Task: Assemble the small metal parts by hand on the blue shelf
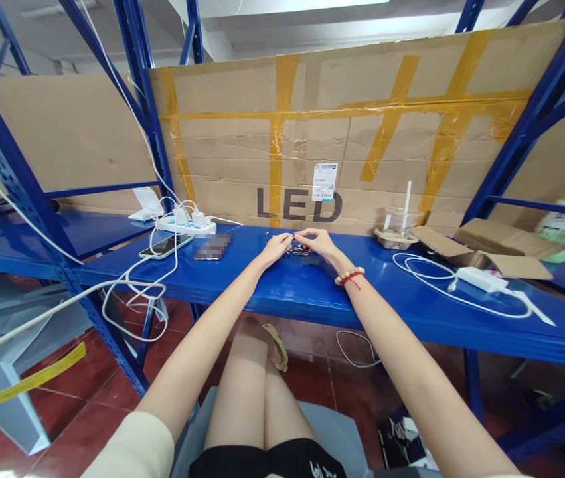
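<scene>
Both my hands meet at the back of the blue shelf [312, 292], just below the cardboard sheet marked LED [352, 133]. My left hand [277, 245] and my right hand [318, 242] pinch a small dark metal object [298, 248] between their fingertips. The piece is too small to tell what it is. A few tiny dark bits [268, 232] lie on the shelf just behind my left hand. A bead bracelet with a red string [349, 276] is on my right wrist.
Left of my hands lie a phone [165, 245], a blurred dark item [212, 247] and a white power strip [186, 224] with chargers and trailing cables. To the right stand a plastic cup with a straw [402, 222], a white adapter with cord [479, 279] and open cardboard boxes [491, 249].
</scene>
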Demonstrator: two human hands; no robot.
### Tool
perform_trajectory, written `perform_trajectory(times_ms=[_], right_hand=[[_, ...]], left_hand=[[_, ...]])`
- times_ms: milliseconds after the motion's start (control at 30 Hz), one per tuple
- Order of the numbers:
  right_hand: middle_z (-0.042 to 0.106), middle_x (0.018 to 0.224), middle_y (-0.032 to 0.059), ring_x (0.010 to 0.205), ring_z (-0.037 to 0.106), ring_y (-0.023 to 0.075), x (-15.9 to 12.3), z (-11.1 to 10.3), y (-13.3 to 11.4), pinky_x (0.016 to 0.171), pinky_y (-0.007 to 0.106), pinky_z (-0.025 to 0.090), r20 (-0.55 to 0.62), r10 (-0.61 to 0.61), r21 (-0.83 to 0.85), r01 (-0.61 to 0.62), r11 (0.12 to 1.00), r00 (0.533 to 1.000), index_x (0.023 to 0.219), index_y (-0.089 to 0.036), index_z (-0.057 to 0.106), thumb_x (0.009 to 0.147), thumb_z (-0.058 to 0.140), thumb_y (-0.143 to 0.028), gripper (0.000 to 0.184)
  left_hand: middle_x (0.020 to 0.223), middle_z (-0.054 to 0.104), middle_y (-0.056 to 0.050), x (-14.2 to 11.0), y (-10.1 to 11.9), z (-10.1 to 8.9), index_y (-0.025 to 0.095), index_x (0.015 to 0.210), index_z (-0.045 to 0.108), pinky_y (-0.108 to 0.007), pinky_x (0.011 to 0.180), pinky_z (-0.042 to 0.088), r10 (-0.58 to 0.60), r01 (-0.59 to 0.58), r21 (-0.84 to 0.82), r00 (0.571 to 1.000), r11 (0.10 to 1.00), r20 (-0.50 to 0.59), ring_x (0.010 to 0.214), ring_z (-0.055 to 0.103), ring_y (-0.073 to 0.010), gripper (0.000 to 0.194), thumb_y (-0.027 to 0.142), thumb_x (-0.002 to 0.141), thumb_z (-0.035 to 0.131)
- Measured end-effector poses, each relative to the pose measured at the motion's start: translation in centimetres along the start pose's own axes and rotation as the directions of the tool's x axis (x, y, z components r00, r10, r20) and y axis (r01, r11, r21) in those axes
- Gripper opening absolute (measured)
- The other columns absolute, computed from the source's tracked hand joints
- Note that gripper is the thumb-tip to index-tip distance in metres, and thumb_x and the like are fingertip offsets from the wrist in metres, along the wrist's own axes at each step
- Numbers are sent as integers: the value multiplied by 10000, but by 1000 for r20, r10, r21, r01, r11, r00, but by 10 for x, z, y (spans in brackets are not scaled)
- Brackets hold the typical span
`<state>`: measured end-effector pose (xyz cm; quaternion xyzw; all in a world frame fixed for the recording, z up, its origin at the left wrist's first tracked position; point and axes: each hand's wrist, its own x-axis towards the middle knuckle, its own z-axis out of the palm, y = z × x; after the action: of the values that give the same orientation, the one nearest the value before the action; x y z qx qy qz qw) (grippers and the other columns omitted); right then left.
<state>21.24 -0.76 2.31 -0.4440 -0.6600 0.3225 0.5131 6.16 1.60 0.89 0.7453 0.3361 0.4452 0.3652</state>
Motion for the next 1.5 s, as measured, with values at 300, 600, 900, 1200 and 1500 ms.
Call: perform_trajectory(times_ms=[300,600,900,1200,1500], right_hand=[[547,560,-10,496,429,65,2,-10,4,400,182,331,54,25,10,-25,1000,998,780,-117,671,511,737,-469,448],[535,562,-3,526,438,79,-1,-17,7,423,195,333,158,30,-97,-14,995,987,645,-127,622,485,725,-540,455],[510,545,-18,544,433,77,-6,-16,-6,464,185,324,194,195,-135,-171,976,961,650,-142,619,502,724,-565,461],[477,517,-21,537,432,80,-12,-11,-17,478,192,328,168,278,-154,-253,955,946,595,-148,557,513,732,-568,462],[495,548,-8,537,436,81,-9,-8,-10,473,195,334,192,291,-62,-284,957,937,692,-138,613,516,702,-620,521]], left_hand=[[548,505,54,-7,12,1,127,845,522,-189,464,266,-40,73,-180,982,981,185,434,356,-39,199,315,777,532],[589,599,20,-9,12,1,118,769,519,-214,615,386,5,16,-106,981,994,196,566,518,-70,150,237,727,600],[696,658,-11,-7,7,0,142,690,481,-288,728,460,144,-141,-39,986,989,87,704,617,-134,160,221,667,618],[681,646,-2,-13,16,0,149,619,494,-280,726,480,254,-245,175,967,954,-28,709,618,-148,135,199,633,620],[740,673,-31,-8,7,0,144,667,519,-305,761,489,247,-242,111,968,964,-36,757,637,-168,129,195,630,632]])
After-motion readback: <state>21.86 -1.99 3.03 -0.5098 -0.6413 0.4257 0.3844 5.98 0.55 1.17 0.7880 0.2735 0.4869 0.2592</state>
